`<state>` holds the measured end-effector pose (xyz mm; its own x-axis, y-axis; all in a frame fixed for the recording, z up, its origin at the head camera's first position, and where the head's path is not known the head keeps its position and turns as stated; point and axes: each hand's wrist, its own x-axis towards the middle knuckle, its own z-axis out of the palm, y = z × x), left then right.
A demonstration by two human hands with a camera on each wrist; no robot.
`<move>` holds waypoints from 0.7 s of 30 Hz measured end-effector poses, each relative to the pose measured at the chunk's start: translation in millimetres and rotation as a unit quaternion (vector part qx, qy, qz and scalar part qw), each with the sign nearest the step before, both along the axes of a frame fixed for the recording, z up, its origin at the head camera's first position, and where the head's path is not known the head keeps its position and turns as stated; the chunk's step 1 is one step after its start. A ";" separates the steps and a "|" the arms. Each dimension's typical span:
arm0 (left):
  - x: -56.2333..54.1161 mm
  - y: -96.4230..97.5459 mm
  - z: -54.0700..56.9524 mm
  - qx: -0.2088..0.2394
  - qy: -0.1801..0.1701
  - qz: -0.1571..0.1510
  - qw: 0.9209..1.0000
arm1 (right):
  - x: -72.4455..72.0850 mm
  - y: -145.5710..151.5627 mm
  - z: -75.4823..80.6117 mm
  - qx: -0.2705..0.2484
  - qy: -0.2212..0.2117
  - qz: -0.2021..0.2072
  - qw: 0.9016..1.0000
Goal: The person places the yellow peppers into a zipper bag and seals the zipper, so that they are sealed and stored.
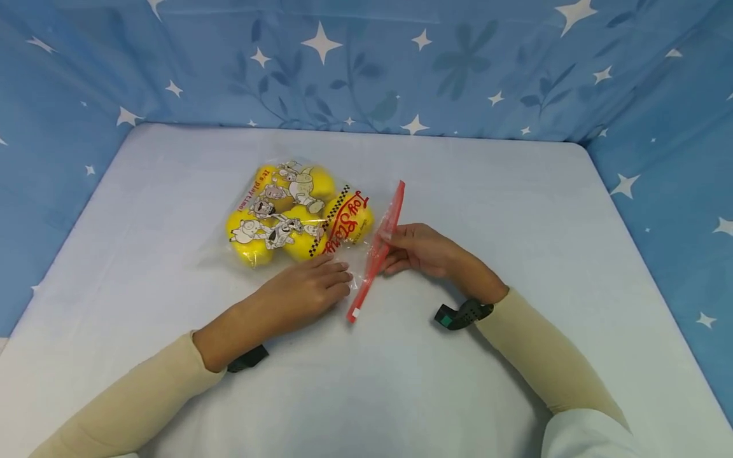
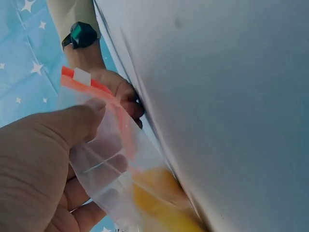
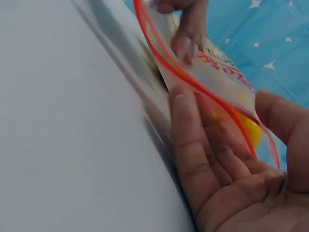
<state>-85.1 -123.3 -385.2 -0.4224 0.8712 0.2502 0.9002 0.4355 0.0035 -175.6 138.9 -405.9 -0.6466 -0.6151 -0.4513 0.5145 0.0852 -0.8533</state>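
A clear printed zip bag lies on the table, with several yellow rounded objects inside it. Its mouth, edged by a red zip strip, faces right, and a white tab sits at the strip's near end. My left hand pinches the bag near the mouth, thumb on one side and fingers seen through the plastic in the left wrist view. At the red strip, my right hand holds the bag's edge between thumb and fingers. The right wrist view shows the two red strips spread apart.
A white table spreads under the bag and both forearms. Blue curtains with white stars and leaf shapes hang around its back and sides. A dark band with a small device is strapped at the right wrist.
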 end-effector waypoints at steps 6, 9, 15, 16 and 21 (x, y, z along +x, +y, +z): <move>0.8 2.9 0.3 0.020 0.014 -0.004 1.000 | 20.9 -4.8 -3.5 -0.011 0.019 0.055 0.998; 2.7 4.3 0.7 0.037 0.020 -0.018 0.999 | 25.7 -8.9 -5.2 -0.012 0.024 0.033 0.999; 10.3 2.9 4.2 0.070 0.046 -0.044 0.996 | 29.0 -12.1 -3.5 -0.002 0.016 0.009 1.000; 11.5 2.7 4.9 0.079 0.049 -0.047 0.995 | 29.5 -12.4 -2.9 0.003 0.014 0.001 1.000; 14.2 5.0 5.0 0.110 0.054 -0.057 0.991 | 32.0 -13.3 -1.2 0.020 0.014 -0.061 0.998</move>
